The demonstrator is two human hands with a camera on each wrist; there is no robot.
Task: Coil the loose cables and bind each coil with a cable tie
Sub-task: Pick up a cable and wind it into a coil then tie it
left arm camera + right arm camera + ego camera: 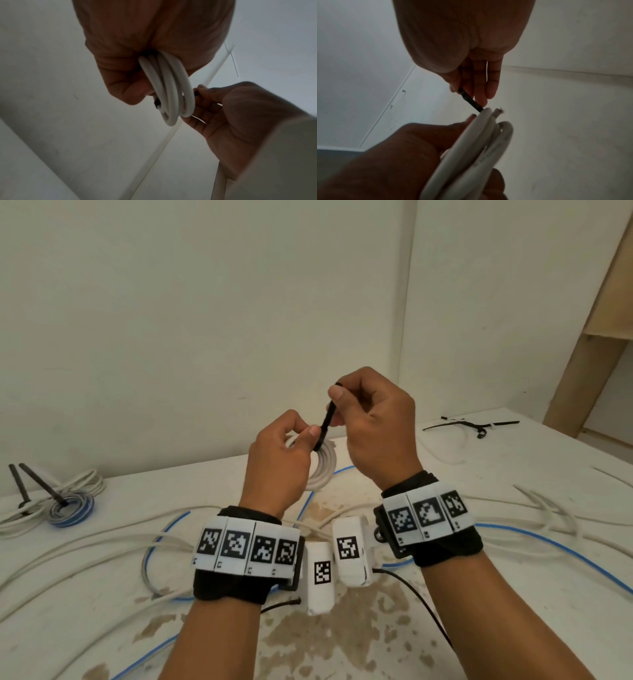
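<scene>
White coil (320, 465) held above table (513, 467), left hand (277, 460) gripping bundled turns; right hand (373, 422) pinches black tie (327, 419) tail; cable looks springy, light, so grip turns beside tie

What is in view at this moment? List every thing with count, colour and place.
held coil: one, white, raised above the table, gripped by the left hand.
cable tie: one, black, at the held coil, pulled by the right hand.
bound coils: two, white and blue-grey, far left, black ties sticking up.
spare ties: several, black, far right.
loose cables: several, white and blue, across the table.
hands: left hand, right hand.
</scene>
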